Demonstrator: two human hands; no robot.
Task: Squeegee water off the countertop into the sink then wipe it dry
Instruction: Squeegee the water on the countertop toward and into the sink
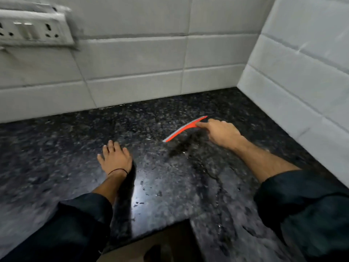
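Observation:
A red squeegee (pixel 184 128) with a grey blade lies slanted on the black speckled countertop (pixel 75 133), near the back right corner. My right hand (pixel 220 132) grips its handle end, with the forefinger stretched along it. Behind the blade a dark wet streak and water drops (pixel 190 157) glisten on the stone. My left hand (pixel 115 157) rests flat on the countertop, fingers straight, a black thread round the wrist. No sink is in view.
White tiled walls (pixel 132 76) close the counter at the back and at the right (pixel 302 72). A white switch and socket plate (pixel 32 29) sits on the back wall at upper left. The counter's front edge (pixel 160 226) steps back near the bottom middle.

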